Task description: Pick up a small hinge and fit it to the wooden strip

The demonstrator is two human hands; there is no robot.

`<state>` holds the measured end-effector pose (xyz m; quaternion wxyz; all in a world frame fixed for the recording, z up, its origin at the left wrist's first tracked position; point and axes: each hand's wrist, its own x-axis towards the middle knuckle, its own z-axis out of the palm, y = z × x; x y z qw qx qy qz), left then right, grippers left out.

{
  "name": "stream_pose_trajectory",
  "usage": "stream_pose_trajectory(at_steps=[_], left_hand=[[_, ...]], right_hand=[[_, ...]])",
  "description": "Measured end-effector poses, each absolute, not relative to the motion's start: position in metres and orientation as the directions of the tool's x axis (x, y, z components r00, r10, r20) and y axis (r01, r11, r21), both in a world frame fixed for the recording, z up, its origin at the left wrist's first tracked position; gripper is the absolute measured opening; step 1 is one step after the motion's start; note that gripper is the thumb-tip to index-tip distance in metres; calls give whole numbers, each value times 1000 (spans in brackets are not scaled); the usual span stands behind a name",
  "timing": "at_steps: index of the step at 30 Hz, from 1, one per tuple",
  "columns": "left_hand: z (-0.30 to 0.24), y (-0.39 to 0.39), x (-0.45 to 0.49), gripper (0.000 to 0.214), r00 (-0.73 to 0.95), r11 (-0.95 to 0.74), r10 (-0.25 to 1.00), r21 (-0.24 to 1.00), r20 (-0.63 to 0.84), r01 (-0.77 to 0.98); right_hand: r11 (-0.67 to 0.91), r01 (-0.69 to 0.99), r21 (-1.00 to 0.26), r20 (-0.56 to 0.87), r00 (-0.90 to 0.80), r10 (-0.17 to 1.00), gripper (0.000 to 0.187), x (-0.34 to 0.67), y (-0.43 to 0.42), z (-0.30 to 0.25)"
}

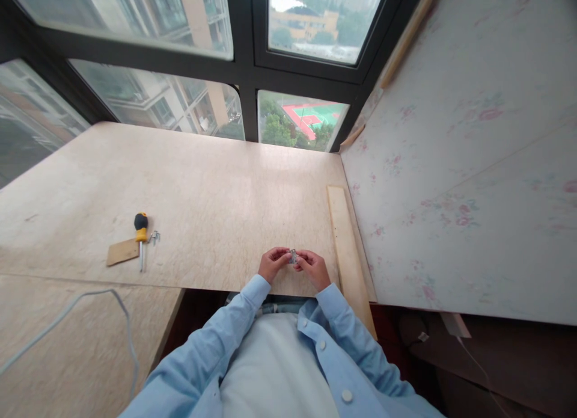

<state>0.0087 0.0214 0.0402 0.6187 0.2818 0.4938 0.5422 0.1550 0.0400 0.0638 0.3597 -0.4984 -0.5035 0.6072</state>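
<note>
Between the fingertips of both hands is a small silvery metal piece (293,257), too small to name more exactly. My left hand (273,263) pinches it from the left with thumb and fingers. From the other side my right hand (314,267) grips it too, its fingers curled. Both hands are just above the near edge of the pale stone-look sill (216,201). Well to the left lies a screwdriver (141,228) with a black and yellow handle, its shaft toward me. Several small screws (155,237) lie beside it.
A thin wooden piece (122,252) lies by the screwdriver shaft. Along the right wall (451,165) runs a long wooden board (345,243). A pale cable (90,293) loops over the lower left surface. Dark-framed windows (246,75) border the sill's far side.
</note>
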Motion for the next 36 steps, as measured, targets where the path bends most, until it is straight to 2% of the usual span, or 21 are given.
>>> stream_pose_trajectory(at_steps=[17,27,36], left_hand=[[38,20,8,41,-64,260,954,916,-292,-305],[36,21,8,43,-74,284,943,900,-325,-331],[41,18,8,43,-96,334,906,836,-412,-436]], right_hand=[[-158,128,-979,-184,-227,956,26,159,39,51],[-164,161,-973,-204,-275,939,29,159,39,56],[-146,175,-974,-192,-282,940,28,162,35,55]])
